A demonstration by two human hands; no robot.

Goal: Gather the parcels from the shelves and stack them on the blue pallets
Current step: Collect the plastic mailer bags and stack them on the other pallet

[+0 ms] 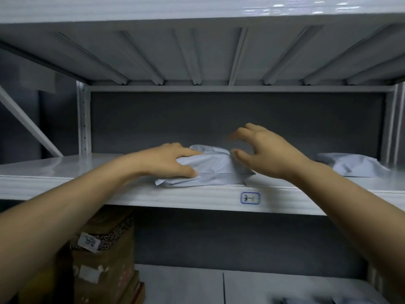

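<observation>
A pale grey plastic-wrapped parcel [211,167] lies near the front edge of a white metal shelf [65,185]. My left hand [168,160] grips its left end, fingers over the top and thumb on the front side. My right hand [260,148] hovers at the parcel's right end with fingers spread and curved, thumb close to the wrap; whether it touches is unclear. A second pale grey parcel [352,164] lies on the same shelf at the far right.
The shelf above [197,51] hangs low over the hands. A small label [250,198] sits on the shelf's front edge. Brown cardboard boxes [105,255] with a "2012" tag stand on the lower shelf at left. Upright posts [83,119] frame the bay.
</observation>
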